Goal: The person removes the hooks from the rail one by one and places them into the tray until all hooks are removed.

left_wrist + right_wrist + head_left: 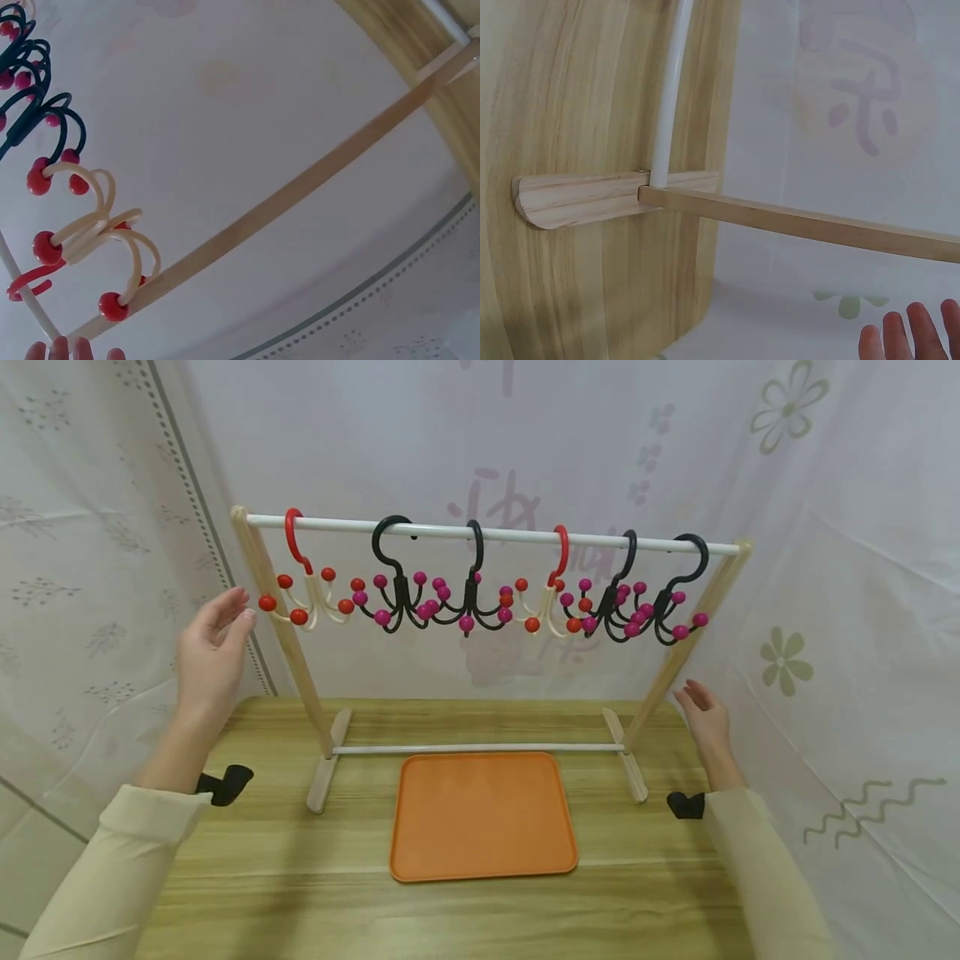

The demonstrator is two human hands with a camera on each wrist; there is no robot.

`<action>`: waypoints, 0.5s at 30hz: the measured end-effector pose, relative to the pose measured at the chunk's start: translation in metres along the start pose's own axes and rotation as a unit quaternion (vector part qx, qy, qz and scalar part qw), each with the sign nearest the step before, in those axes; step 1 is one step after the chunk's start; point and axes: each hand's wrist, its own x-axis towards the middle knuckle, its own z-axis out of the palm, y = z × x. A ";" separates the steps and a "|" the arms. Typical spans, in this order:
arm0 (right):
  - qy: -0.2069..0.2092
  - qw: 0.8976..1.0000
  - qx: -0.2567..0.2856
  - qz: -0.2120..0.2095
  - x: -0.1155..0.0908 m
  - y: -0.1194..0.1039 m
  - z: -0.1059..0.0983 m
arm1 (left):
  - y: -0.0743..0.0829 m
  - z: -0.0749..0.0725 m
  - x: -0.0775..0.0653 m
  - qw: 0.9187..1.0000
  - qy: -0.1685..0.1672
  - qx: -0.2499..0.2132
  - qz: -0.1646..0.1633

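Note:
A rack with a white top rail and wooden side posts bears a row of multi-armed hook hangers. A cream hanger with a red hook and red ball tips hangs farthest left, and a second cream hanger hangs right of the middle. The others are black hangers with pink ball tips. My left hand is raised just outside the left post, fingers loosely bent, holding nothing. Lower down, my right hand is beside the right post, its fingers relaxed and holding nothing.
An orange tray lies on the wooden table in front of the rack's lower white bar. Wooden feet support the rack at both ends. Patterned white cloth hangs behind and at the sides.

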 end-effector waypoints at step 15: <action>0.015 0.999 -0.029 0.011 0.014 -0.025 0.012 | 0.025 0.017 0.031 0.999 -0.042 0.021 -0.016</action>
